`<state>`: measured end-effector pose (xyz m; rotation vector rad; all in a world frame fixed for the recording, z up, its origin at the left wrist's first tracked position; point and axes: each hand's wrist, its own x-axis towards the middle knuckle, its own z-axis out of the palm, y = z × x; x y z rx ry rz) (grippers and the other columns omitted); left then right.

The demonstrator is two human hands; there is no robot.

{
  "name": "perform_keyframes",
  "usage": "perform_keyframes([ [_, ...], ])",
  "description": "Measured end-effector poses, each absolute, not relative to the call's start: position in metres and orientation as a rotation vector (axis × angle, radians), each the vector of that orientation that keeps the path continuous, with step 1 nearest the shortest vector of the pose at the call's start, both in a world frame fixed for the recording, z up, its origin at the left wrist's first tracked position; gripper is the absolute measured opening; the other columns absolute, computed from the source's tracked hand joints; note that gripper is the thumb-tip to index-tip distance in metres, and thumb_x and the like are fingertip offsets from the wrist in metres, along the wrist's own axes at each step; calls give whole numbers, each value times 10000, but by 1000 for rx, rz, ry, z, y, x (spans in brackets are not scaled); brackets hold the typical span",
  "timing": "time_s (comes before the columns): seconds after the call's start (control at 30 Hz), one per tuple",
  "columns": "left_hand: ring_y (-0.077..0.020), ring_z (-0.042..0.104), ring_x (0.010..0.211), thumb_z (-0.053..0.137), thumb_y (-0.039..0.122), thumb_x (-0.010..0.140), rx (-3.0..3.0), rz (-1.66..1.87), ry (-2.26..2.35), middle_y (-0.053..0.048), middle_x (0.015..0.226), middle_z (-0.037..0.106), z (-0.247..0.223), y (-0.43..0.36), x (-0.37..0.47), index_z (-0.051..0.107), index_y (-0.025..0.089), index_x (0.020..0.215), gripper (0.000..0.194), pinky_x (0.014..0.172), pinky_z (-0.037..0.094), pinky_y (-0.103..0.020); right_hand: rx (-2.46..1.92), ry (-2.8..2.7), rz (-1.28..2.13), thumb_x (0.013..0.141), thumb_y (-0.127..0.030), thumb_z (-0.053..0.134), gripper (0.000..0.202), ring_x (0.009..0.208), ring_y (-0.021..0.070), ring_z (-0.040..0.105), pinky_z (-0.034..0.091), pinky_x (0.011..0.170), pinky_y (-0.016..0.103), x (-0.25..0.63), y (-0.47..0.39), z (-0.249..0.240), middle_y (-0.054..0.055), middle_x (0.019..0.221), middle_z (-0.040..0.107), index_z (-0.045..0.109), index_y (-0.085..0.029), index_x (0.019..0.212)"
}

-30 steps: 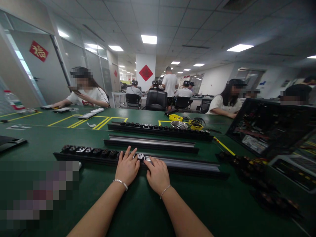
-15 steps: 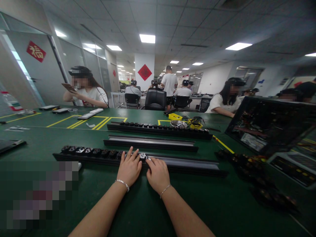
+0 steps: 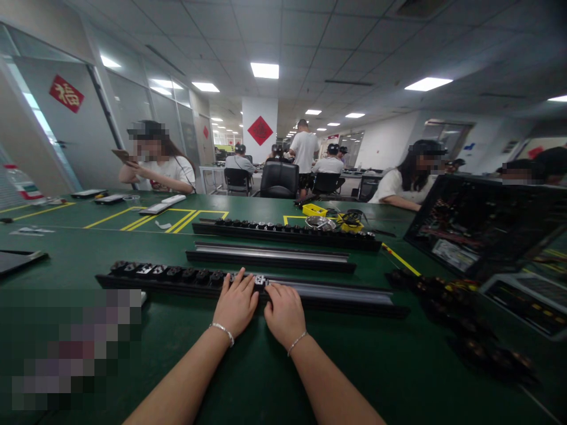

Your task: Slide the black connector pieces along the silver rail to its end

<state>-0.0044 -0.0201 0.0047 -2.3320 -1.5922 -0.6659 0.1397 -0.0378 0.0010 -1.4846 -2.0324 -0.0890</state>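
A long black rail [image 3: 345, 294] lies across the green table in front of me, its left half filled with a row of small dark modules [image 3: 174, 273]. At the right end of that row sits a silvery module [image 3: 260, 280] between my hands. My left hand [image 3: 236, 304] rests on the rail with its fingers spread over the modules beside it. My right hand [image 3: 284, 307] has its fingers bent together at the module's right side; whatever they hold is hidden.
Behind lie a bare rail [image 3: 274, 256] and a filled rail [image 3: 287, 232]. A dark open case [image 3: 482, 224] stands at the right, near a dark heap of parts [image 3: 469, 324]. A yellow tray [image 3: 314, 209] is farther back. People sit across the table.
My left hand has shifted slightly right and its fingers are closer to each other. The silvery module has moved a little to the right. My right hand has barely moved.
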Motion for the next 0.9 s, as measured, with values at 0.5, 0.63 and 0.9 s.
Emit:
perform_keyframes([
  [0.5,-239,321,1286,425,302,797,-2379,-635,-1549,-111,1309,482,-2,-20,2,485,123,1238,479,1082,222,-446,-1504,-2067,-116,746,-169,466,308,976,169,496,306,912,314,143,-39,3,39,1054,596,577,-244,1023],
  [0.63,-239,324,1284,437,249,769,-2383,-645,-1541,-112,1309,481,-2,-20,2,485,120,1236,487,1080,239,-443,-1523,-2119,-147,740,-168,474,322,949,166,497,311,882,309,145,-40,6,32,1019,602,568,-260,1034],
  [0.9,-240,340,1273,418,218,763,-2396,-652,-1533,-114,1300,492,0,-21,3,493,80,1212,476,1073,273,-415,-1538,-2144,-156,747,-163,459,311,895,170,510,317,838,302,147,-39,8,31,910,623,575,-261,1019],
])
